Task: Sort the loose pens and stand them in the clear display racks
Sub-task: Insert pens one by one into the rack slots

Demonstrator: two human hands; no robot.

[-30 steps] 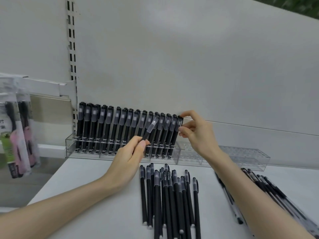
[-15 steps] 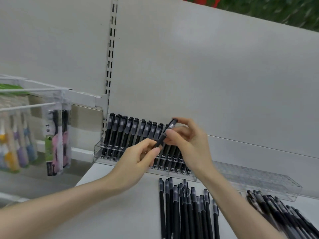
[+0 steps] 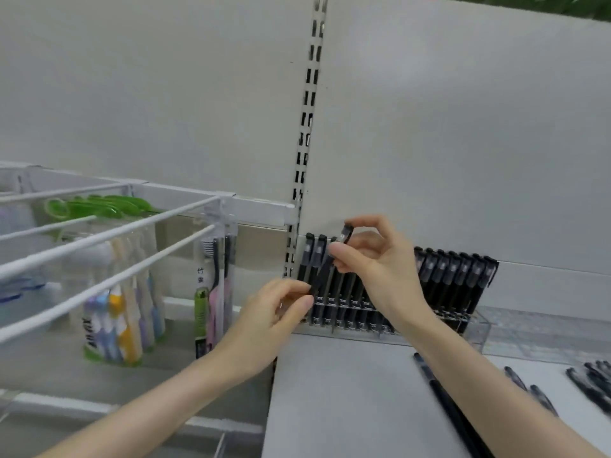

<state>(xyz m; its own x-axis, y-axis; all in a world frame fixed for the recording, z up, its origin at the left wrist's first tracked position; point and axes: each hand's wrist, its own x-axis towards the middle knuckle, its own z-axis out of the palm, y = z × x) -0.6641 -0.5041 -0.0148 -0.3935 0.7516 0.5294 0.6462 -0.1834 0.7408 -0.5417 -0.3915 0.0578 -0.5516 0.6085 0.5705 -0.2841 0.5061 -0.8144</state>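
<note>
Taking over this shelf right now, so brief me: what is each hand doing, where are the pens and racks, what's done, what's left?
Left hand: grip pinches the lower end of a black capped pen.
Right hand: grip pinches its cap end; pen tilted before the clear plastic display rack.
Done: row of standing black pens in it.
Left: seat this pen, then the loose black pens on the white shelf; second clear rack looks empty.

white shelf [image 3: 330, 391] with clear racks [image 3: 529, 330] and loose black pens [image 3: 442, 401]
</note>
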